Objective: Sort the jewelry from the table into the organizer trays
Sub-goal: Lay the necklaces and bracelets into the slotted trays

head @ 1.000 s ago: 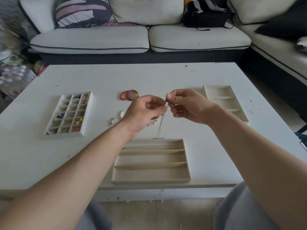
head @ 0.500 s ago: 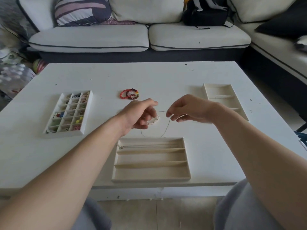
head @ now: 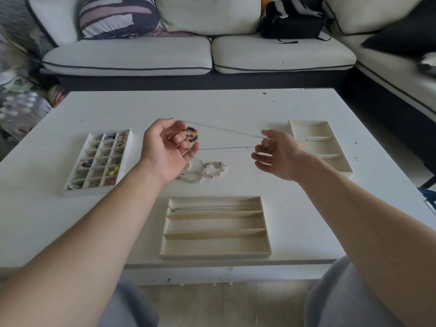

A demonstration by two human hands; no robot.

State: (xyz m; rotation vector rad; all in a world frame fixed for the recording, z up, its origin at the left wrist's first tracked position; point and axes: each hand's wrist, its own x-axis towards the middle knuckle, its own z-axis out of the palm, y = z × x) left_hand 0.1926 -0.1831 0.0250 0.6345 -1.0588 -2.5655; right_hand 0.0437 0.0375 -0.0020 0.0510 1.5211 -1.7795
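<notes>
A thin silver chain necklace (head: pixel 226 140) is stretched in two taut strands between my hands above the white table (head: pixel 236 107). My left hand (head: pixel 165 149) holds one end on its curled fingers. My right hand (head: pixel 278 154) pinches the other end. Behind my left fingers lies a red and multicoloured beaded bracelet (head: pixel 192 134). A pearl bracelet (head: pixel 192 177) and a pink crystal bracelet (head: pixel 215 169) lie below the chain. The long-slot organizer tray (head: pixel 215 252) sits at the front with one necklace (head: pixel 212 207) in its top slot.
A many-celled tray (head: pixel 70 188) holding small beads and rings sits at the left. Another beige tray (head: pixel 292 131) with wide slots stands at the right. A sofa (head: pixel 132 57) with cushions and a black bag (head: pixel 292 20) runs along behind the table.
My hands have spread apart and moved farther over the table, pulling the chain from a hanging loop into two taut strands. The pearl and pink bracelets are now uncovered.
</notes>
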